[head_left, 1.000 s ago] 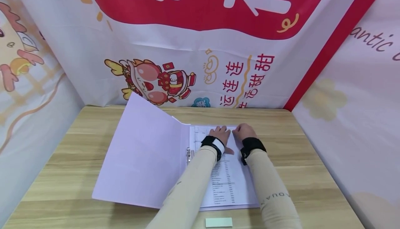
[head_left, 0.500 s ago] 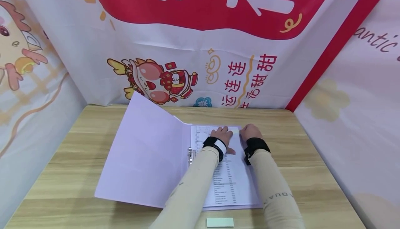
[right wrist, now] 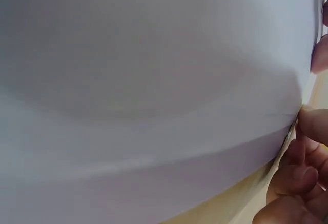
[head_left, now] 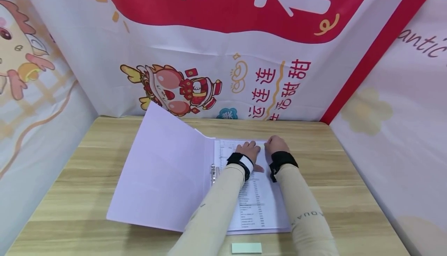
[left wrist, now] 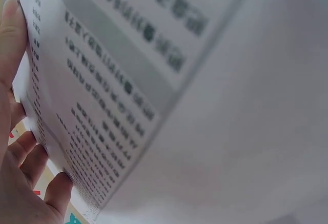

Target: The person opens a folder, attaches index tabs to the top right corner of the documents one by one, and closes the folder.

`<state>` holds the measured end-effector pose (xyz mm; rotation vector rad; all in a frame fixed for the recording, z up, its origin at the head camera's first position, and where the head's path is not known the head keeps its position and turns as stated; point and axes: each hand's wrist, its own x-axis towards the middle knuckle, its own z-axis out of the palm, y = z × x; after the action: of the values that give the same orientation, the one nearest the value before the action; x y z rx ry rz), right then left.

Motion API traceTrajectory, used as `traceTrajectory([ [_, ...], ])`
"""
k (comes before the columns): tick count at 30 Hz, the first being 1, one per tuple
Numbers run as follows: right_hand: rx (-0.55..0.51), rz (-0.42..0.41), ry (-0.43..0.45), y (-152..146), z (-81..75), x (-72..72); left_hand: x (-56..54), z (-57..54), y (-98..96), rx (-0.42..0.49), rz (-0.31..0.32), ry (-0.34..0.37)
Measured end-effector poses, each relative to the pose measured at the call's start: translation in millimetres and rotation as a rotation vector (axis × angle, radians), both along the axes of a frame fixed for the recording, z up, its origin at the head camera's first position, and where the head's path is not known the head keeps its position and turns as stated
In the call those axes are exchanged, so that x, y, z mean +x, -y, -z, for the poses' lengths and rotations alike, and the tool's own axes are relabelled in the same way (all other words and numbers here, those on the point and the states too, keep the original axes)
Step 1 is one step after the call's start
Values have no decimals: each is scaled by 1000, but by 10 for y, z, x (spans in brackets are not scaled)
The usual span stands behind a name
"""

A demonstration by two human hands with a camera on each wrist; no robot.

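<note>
As left hand (head_left: 248,152) splays on paper (head_left: 251,209) | right hand (head_left: 277,147) curls at folder's (head_left: 164,174) far-right corner, hold unclear | curled fingertips (right wrist: 303,178) clear in right-wrist view only

right hand (head_left: 277,145) shifting left over past half second, closing gap to left hand (head_left: 248,151), covering more of pale patch (head_left: 262,146) near page (head_left: 274,213) top
</note>
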<state>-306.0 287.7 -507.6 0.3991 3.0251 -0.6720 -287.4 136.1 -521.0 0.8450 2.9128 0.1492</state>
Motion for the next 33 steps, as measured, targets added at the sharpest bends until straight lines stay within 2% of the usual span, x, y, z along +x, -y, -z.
traceTrajectory([
  [4,6,-8,-29,23,-3,17,-33,5,16,-44,0,-5],
  [8,-23,6,-2,119,-18,43,-75,41,53,-112,-1,2],
  [11,-28,17,26,147,-27,54,-57,16,66,-118,-2,9],
  [15,-31,-10,42,71,-41,45,-38,-19,43,-78,6,8],
  [18,-9,-16,49,0,-65,53,-31,-7,21,-43,17,22],
  [22,40,3,56,-38,-76,76,-9,32,37,20,5,36],
  [27,32,21,42,-57,-100,105,22,46,60,85,-12,28],
  [33,-35,10,45,-130,-63,120,161,-46,78,88,20,-14],
])
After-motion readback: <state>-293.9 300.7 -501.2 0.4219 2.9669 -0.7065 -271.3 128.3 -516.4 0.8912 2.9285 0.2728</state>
